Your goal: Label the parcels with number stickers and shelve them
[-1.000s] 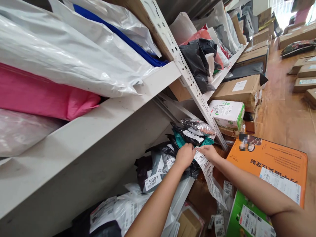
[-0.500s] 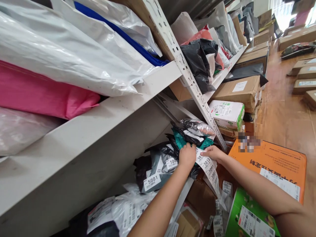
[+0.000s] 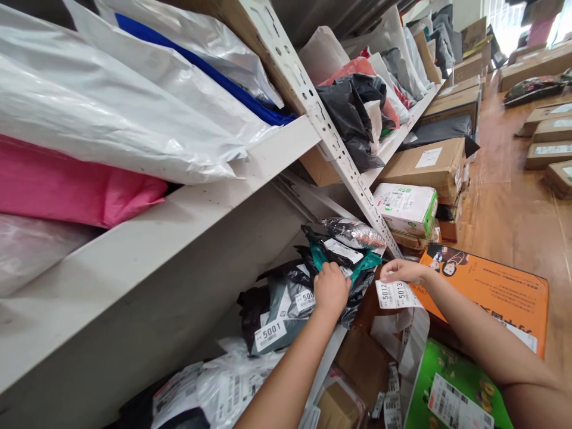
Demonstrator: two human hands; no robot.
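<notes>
My left hand [image 3: 333,289] lies over the pile of parcels on the lower shelf. Its curled fingers touch a teal bag [image 3: 363,266], and what they grip, if anything, is hidden. To the right, my right hand [image 3: 402,271] pinches the end of a strip of white number labels [image 3: 397,295], with 5012 and 5013 readable. The strip's pale tail loops down towards the floor. Above my left hand, a black bag with a white label [image 3: 343,250] and a clear-wrapped parcel [image 3: 354,232] top the pile. A grey bag [image 3: 279,336] nearby bears the label 5001.
A white perforated shelf post [image 3: 328,131] rises behind the pile. White and pink bags [image 3: 71,173] fill the upper shelf. An orange box [image 3: 496,286] and a green box [image 3: 460,363] stand at right. Cartons [image 3: 426,164] line the shelf along the wooden floor [image 3: 496,202].
My right hand has moved right, away from my left, carrying the label strip's end off the parcels. My left hand stays on the pile, shifted slightly left in view.
</notes>
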